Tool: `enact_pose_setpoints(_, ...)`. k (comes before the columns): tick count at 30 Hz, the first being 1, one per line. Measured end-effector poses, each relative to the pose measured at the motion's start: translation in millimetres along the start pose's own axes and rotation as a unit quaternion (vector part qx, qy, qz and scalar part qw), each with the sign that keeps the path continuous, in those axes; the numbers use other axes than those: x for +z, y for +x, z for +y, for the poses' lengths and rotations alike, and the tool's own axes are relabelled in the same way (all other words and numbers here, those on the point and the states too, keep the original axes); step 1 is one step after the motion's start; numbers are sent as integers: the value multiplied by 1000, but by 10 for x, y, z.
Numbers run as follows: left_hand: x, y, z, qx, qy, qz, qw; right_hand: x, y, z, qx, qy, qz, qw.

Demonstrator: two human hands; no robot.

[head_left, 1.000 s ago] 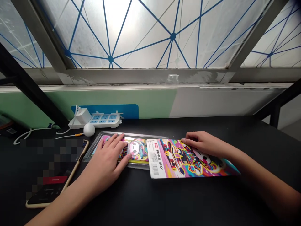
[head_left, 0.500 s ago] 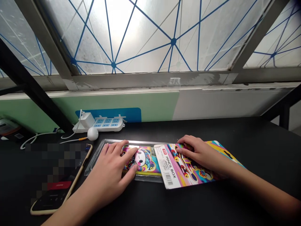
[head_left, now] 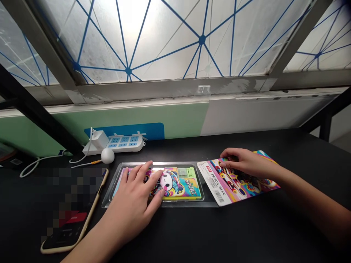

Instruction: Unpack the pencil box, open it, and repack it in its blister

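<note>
A colourful pencil box [head_left: 189,186] marked "SPORT", with a cartoon bear on it, lies in a clear plastic tray [head_left: 210,204] on the black table. My left hand [head_left: 139,190] rests over the box's left part, fingers spread, hiding some of its print. To the right, a bright printed card [head_left: 233,186] lettered "PENCIL BOX" lies slanted, its left edge overlapping the tray's right end. My right hand [head_left: 244,162] has bent fingers at the card's upper edge and holds it; the undersides of those fingers are hidden.
A phone in a pale case [head_left: 74,223] lies left of the tray, its screen partly pixelated. Behind stand a white power strip [head_left: 126,143] with a plug and cable, and a round white object [head_left: 108,156]. A window and wall border the table's back.
My right hand has moved right with the card, uncovering the right part of the pencil box and tray. My left hand stays on the box. The view has shifted slightly.
</note>
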State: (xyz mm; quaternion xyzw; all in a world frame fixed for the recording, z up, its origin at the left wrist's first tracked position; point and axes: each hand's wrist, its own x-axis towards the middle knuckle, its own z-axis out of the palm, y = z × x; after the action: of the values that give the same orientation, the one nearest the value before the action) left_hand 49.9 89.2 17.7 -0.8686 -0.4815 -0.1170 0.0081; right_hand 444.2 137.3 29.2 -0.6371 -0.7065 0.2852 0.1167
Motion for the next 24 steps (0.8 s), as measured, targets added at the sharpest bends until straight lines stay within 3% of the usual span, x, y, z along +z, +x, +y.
enact_pose_setpoints(7,-2,-11,33,-8,6,-10,1000,55,-33,-52,4,-31,17,999)
enact_pose_setpoints(16,107,-25,60,3,6,15,1000,292,-184,-342,-38,-13,70,997)
enact_pose_setpoints(20,28,-50,103,23,-56,-19,998,405,-198,-415,-79,-11,76,994)
enact_pose_setpoints(24,-125,-89,116,23,-213,-34,976,419,-167,-392,-95,-13,81,992)
